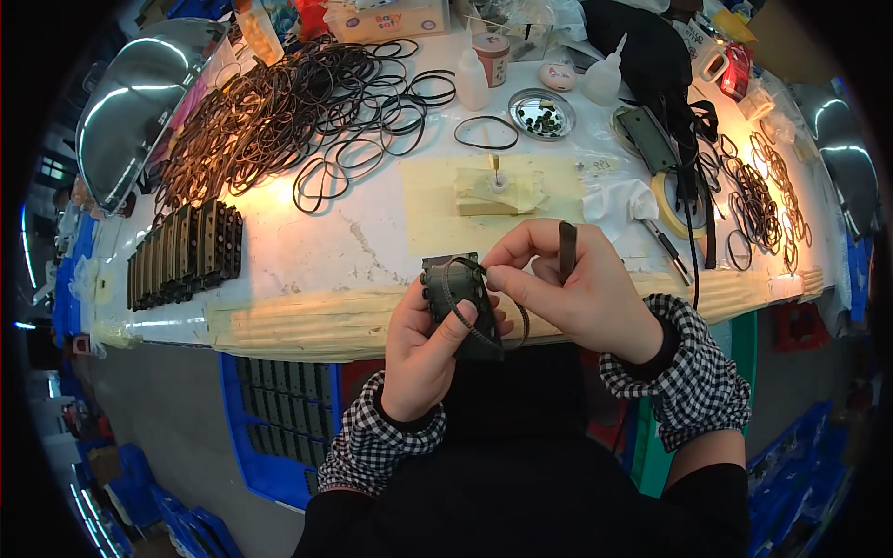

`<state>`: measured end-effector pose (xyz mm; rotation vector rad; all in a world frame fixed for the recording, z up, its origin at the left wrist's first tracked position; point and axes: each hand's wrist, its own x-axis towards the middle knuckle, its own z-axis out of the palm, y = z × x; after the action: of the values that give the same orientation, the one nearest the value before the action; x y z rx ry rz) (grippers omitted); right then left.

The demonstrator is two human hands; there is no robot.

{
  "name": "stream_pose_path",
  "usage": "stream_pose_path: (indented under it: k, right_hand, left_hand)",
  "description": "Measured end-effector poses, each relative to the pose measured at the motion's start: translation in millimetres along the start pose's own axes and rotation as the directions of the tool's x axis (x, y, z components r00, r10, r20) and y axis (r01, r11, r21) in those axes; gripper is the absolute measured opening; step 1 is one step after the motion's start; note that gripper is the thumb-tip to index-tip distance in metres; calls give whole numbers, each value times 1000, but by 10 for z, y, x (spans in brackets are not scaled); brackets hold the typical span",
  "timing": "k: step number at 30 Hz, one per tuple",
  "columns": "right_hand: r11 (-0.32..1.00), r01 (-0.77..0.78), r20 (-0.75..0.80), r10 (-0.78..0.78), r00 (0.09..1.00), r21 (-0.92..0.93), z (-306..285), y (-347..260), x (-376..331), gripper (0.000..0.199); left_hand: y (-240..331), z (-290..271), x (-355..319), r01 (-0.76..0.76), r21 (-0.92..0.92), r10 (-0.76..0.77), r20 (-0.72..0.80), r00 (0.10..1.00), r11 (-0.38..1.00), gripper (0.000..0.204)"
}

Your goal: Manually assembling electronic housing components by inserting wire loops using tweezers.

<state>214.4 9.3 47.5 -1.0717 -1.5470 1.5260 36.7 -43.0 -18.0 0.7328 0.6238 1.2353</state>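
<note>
My left hand (424, 346) is closed around a dark green plastic part (441, 290) with round knobs along its edges, held above the table's front edge. A thin dark loop band (451, 290) lies across this part, and my left thumb presses near it. The loop's other side hangs out to the right, below my right hand (569, 296). My right thumb and forefinger pinch together at the part's upper right corner; whatever is between their tips is too small to make out. A dark, flat-ended tool (566, 249) sticks up between the other fingers of that hand.
A tangled heap of loop bands (270, 121) covers the back left; similar green parts (186, 251) stand in a row at left. A metal dish (542, 113) holds small dark pieces. Ahead sits a taped block (499, 191). A blue crate (237, 418) of parts is below the table.
</note>
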Motion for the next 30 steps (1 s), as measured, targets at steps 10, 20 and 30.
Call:
stream_pose_path:
  k: [10,20,30]
  right_hand:
    - [966,71,141,-36,989,-249,-149,95,64,11]
    - [976,138,-131,-161,978,-168,140,137,28,10]
    - [970,196,-178,-220,959,-145,182,235,-43,21]
  left_hand:
    - [19,-15,19,47,99,-55,73,996,994,27]
    - [-1,2,45,-15,-2,14,-21,1000,1000,28]
    - [-21,-67,48,-18,-71,20,28,999,997,29]
